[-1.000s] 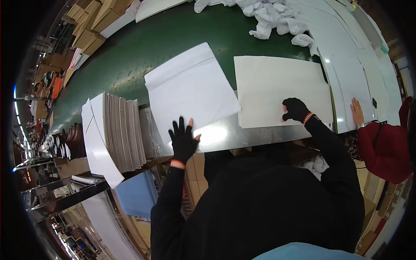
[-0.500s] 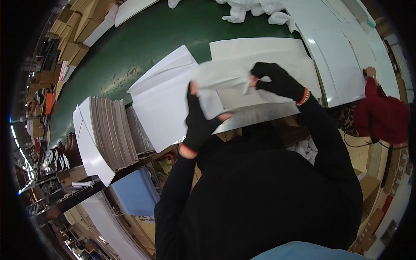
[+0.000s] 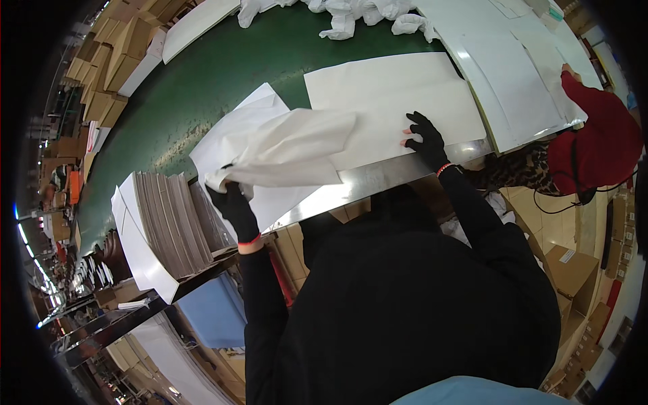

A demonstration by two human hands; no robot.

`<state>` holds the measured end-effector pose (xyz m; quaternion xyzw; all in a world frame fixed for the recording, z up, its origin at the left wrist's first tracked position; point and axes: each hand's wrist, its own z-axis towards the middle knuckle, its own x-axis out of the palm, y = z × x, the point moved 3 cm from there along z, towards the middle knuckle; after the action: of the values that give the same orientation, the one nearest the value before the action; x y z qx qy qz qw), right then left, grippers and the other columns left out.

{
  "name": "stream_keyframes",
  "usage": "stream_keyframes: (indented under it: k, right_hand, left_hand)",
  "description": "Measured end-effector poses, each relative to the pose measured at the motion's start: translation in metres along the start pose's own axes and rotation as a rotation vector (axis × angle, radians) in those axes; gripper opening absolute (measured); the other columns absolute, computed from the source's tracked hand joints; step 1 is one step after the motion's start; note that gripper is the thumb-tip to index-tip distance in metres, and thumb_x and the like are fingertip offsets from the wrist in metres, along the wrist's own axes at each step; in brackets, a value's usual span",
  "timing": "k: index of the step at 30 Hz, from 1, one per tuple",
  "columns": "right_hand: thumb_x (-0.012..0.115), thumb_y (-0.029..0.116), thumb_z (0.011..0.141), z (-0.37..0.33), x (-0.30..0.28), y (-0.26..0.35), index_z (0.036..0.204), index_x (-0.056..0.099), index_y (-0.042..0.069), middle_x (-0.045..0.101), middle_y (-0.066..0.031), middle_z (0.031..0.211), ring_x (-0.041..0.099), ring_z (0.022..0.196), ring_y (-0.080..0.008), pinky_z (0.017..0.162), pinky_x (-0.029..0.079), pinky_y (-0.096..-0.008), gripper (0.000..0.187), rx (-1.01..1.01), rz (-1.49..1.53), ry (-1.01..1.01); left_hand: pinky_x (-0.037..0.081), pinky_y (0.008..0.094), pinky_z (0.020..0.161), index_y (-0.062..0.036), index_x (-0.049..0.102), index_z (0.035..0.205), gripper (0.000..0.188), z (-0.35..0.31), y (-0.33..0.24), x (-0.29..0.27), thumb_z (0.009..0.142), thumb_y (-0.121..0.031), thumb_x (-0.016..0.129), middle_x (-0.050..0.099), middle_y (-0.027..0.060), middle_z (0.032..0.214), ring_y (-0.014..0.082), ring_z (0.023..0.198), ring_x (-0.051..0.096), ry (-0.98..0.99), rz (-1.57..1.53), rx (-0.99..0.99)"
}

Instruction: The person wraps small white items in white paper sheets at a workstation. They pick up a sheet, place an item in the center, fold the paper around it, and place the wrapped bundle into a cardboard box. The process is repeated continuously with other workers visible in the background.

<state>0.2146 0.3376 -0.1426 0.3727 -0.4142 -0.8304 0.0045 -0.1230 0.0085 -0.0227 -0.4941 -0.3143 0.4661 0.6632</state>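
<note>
My left hand (image 3: 234, 210), in a black fingerless glove, is closed on the near left edge of a limp white paper sheet (image 3: 297, 143), which bends and billows above the table. Beneath it lie flatter white sheets (image 3: 260, 104) with folded flaps at their far end. My right hand (image 3: 425, 140), gloved the same way, is open with its fingers apart and holds nothing. It is over the near edge of a flat off-white sheet (image 3: 395, 101), close to the table's metal edge strip (image 3: 405, 174).
A stack of grey-brown boards (image 3: 172, 223) stands left on the green table (image 3: 182, 101). Crumpled white paper (image 3: 344, 17) lies at the far side. Large white panels (image 3: 499, 81) lie right, where a person in a red sleeve (image 3: 594, 101) touches them. Cardboard boxes (image 3: 125, 54) are piled far left.
My left hand has drawn the limp sheet left and toward me, baring the flat off-white sheet. My right hand has let go of the sheet and opened.
</note>
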Motion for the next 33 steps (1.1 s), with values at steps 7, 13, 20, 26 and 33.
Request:
stream_keyframes:
  k: [7,13,20,26,33]
  right_hand:
    - [0.063,0.017,0.087,0.034,-0.003,-0.005,0.096,0.064,0.005,0.068,-0.0116,0.092,0.065,0.086,-0.0251,0.077,0.05,-0.0354,0.016,0.141,0.021,-0.118]
    - [0.054,0.026,0.095,0.096,-0.011,0.111,0.088,0.06,0.003,0.062,-0.014,0.078,0.062,0.075,-0.0291,0.067,0.047,-0.0366,0.025,-0.002,0.141,-0.114]
    - [0.064,0.019,0.079,0.109,-0.03,0.046,0.087,0.066,0.008,0.061,-0.0092,0.083,0.06,0.082,-0.0283,0.074,0.047,-0.0404,0.013,-0.495,-0.489,0.008]
    - [0.064,0.007,0.074,0.101,-0.058,0.032,0.098,0.062,0.008,0.062,-0.0095,0.095,0.058,0.089,-0.027,0.08,0.047,-0.0396,0.024,-0.329,-0.46,0.186]
    - [0.068,0.01,0.069,0.047,-0.014,0.002,0.119,0.057,0.008,0.059,-0.0146,0.121,0.054,0.115,-0.031,0.099,0.044,-0.0407,0.051,-0.482,-0.498,0.541]
  left_hand:
    - [0.041,0.0326,0.094,-0.0009,0.051,0.118,0.032,-0.026,-0.025,-0.016,0.086,-0.006,0.052,0.058,0.0094,0.11,0.0207,0.104,0.055,-0.121,0.037,0.039]
    - [0.04,0.0319,0.093,0.0011,0.053,0.115,0.034,-0.032,-0.067,0.032,0.086,-0.017,0.053,0.055,0.0118,0.109,0.0221,0.103,0.053,-0.074,0.034,0.204]
    - [0.043,0.0286,0.084,0.0012,0.054,0.112,0.033,-0.028,-0.059,0.031,0.086,-0.019,0.057,0.057,0.0082,0.103,0.0172,0.093,0.054,0.029,0.027,0.204]
    - [0.044,0.0263,0.081,-0.0007,0.053,0.113,0.027,-0.041,-0.04,-0.007,0.088,-0.007,0.054,0.057,0.0077,0.104,0.0145,0.091,0.055,-0.02,0.11,0.025]
    - [0.043,0.0263,0.083,0.0,0.053,0.116,0.027,-0.041,-0.05,-0.005,0.09,-0.008,0.051,0.058,0.0093,0.11,0.0151,0.095,0.056,-0.087,0.01,0.01]
